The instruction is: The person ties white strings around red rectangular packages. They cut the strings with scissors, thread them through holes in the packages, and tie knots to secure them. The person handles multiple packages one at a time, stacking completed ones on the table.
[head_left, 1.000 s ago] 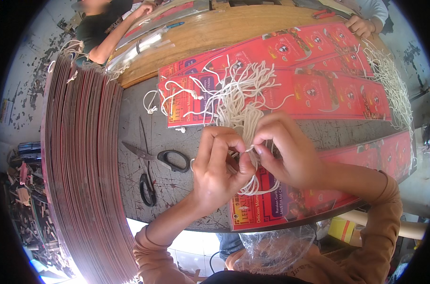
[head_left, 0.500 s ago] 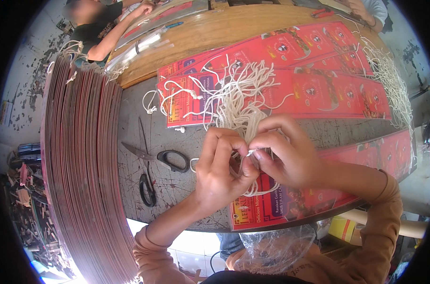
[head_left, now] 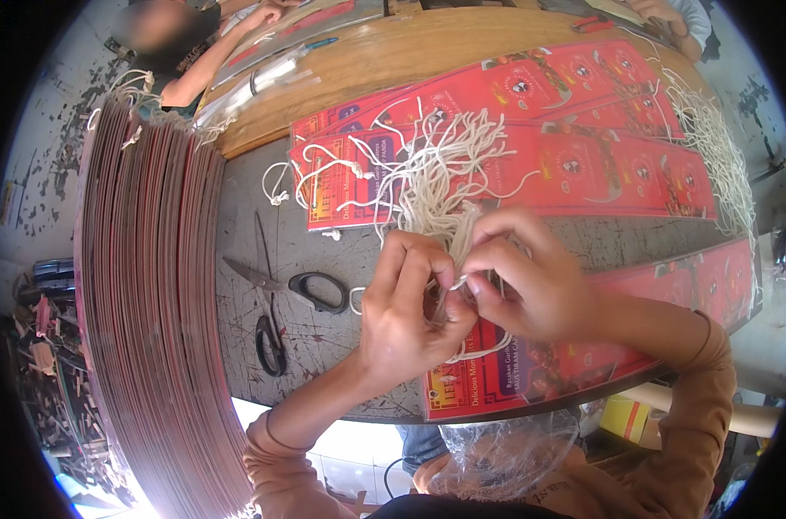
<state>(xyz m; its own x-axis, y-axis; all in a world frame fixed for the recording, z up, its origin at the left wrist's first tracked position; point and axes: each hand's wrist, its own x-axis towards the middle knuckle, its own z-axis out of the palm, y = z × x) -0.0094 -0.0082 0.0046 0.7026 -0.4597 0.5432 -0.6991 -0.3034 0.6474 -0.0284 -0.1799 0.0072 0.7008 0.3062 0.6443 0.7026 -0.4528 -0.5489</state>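
My left hand (head_left: pixel 410 303) and my right hand (head_left: pixel 527 281) meet over the front of the table, both with fingers closed. Between their fingertips they pinch a white cord (head_left: pixel 460 280), part of which is hidden by the fingers. Just beyond lies a loose bundle of white cords (head_left: pixel 440 182), its ends fanned out over red printed strips (head_left: pixel 575 169). Beneath my hands is another red strip (head_left: pixel 531 381), close to the table edge. To the left of my left hand are black-handled scissors (head_left: pixel 318 292) with their blades apart.
A tall stack of strips (head_left: pixel 151 303) with knotted cords stands along the left side. Cord ends (head_left: pixel 722 164) hang off the strips at the right. Red-handled pliers (head_left: pixel 593 24) and a pen (head_left: pixel 318 45) lie farther back. Two other people sit at the far side.
My fingers have shifted slightly at the pinched cord, the right fingertips moving a little. The scissors, strips and cord bundle look almost unchanged.
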